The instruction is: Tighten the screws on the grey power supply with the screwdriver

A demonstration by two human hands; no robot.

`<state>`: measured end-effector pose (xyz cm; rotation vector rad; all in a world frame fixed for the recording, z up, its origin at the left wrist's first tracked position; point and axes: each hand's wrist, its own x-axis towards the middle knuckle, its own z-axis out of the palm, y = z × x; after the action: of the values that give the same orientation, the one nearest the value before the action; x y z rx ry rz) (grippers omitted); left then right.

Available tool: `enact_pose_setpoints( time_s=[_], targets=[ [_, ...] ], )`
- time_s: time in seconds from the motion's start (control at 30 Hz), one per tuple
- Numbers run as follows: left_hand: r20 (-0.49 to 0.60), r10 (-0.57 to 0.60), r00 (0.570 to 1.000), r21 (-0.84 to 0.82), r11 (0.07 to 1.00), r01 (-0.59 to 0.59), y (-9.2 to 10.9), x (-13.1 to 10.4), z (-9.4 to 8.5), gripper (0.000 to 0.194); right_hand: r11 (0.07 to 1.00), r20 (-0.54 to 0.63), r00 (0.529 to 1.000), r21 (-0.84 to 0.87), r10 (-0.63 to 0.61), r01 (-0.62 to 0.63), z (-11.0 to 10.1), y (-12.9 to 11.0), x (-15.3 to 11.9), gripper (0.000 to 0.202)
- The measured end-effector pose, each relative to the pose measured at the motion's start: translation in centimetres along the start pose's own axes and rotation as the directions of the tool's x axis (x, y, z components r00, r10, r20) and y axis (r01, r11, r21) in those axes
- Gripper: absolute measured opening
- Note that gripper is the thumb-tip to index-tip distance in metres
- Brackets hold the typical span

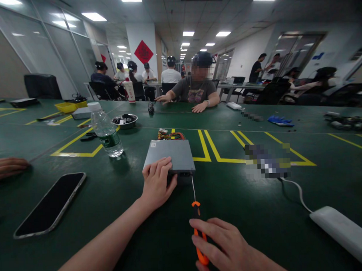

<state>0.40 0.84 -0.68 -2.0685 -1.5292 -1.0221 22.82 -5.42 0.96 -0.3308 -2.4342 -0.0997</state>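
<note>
A grey metal computer power supply (177, 153) lies flat on the green table in the middle of the view, its bundle of coloured cables (171, 135) at the far side. My left hand (157, 178) grips its near left part, fingers over the top and thumb at the front side. In my right hand (223, 243) is an orange and black screwdriver (196, 210), held by the handle. Its thin shaft points away from me, and the tip meets the near right edge of the power supply. Whether the tip sits in a screw, I cannot tell.
Left of the power supply stand a water bottle (106, 132) and a metal bowl (124, 121) of small parts; a phone (50, 205) lies nearer. To the right are a white power strip (344, 232) and a blue glove (280, 121). A person (193, 85) sits opposite.
</note>
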Motion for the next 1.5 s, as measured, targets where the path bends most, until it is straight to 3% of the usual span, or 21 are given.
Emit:
enact_pose_setpoints(
  time_s=[0.17,0.3,0.57,1.03,1.5],
  targets=[
    [0.0,0.0,1.0,0.005,1.0,0.0,0.1,-0.1,-0.1,0.023,0.996,-0.049,0.995,-0.017,-0.083,0.083,-0.4,-0.1,0.4,0.02],
    [0.008,0.0,1.0,0.006,1.0,0.0,0.0,-0.1,0.0,0.024,0.991,-0.023,0.992,0.046,-0.125,0.125,-0.5,-0.2,1.1,0.021],
    [0.019,0.004,1.0,-0.004,1.0,-0.004,0.0,0.0,-0.1,0.025,0.996,0.004,0.998,0.063,-0.064,0.064,0.7,-0.1,0.7,0.02],
    [0.006,0.01,1.0,-0.001,1.0,-0.01,0.1,0.1,-0.2,0.024,0.999,0.023,0.999,0.039,-0.035,0.034,0.7,-0.5,1.1,0.019],
    [0.021,-0.003,1.0,0.003,1.0,0.003,0.0,-0.2,-0.1,0.024,0.999,-0.045,0.998,-0.006,-0.053,0.052,1.0,-0.6,1.4,0.02]
  ],
)
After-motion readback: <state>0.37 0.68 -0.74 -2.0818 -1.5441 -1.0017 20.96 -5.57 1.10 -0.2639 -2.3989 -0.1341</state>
